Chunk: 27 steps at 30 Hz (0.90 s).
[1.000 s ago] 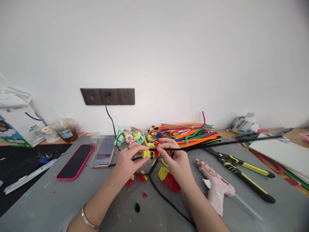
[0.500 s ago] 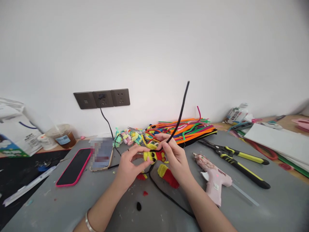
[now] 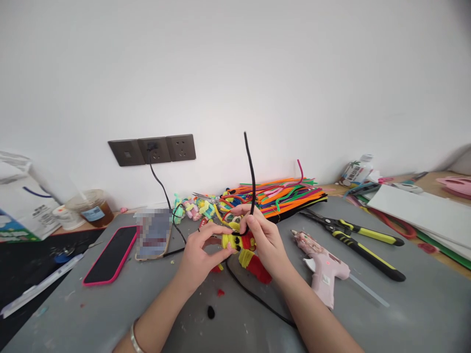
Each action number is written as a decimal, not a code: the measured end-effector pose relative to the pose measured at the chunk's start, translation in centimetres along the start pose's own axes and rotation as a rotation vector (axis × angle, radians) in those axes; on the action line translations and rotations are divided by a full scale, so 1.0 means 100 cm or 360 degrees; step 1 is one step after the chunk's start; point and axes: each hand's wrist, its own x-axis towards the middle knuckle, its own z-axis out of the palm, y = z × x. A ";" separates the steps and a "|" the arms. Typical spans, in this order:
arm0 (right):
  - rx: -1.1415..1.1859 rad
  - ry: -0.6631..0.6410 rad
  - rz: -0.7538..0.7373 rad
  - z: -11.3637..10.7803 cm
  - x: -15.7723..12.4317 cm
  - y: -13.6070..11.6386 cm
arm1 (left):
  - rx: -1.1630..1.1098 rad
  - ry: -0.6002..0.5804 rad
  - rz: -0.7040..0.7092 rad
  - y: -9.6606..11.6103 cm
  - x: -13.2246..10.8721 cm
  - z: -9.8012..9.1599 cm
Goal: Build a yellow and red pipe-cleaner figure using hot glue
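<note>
A small yellow, red and black pipe-cleaner figure sits between my hands. My left hand pinches its yellow end between thumb and fingers. My right hand, by the red end, grips a black pipe cleaner whose free length stands up above the fingers. Where the black strand meets the figure is partly hidden by my fingers. Just below my right hand lies a red and yellow fuzzy piece. A black scrap and a red scrap are on the grey mat.
A pink glue gun and yellow-black pliers lie to the right. Behind are a heap of pipe cleaners and scissors. Two phones, one pink-cased, and a drink cup are left. A black cord crosses the mat.
The upright end of the black pipe cleaner has swung from leaning right to nearly vertical, leaning slightly left. Both hands keep their hold. The view has shifted slightly.
</note>
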 end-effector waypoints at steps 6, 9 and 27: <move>-0.0006 0.0005 -0.0037 0.000 -0.001 0.001 | -0.0090 0.0040 -0.0053 0.001 0.001 0.002; -0.0018 -0.0005 -0.0061 -0.001 -0.001 0.001 | -0.0086 0.0046 -0.0067 0.001 0.001 0.002; -0.0058 0.0001 -0.0069 -0.001 -0.001 -0.002 | -0.0011 0.0034 0.0007 0.000 0.000 0.001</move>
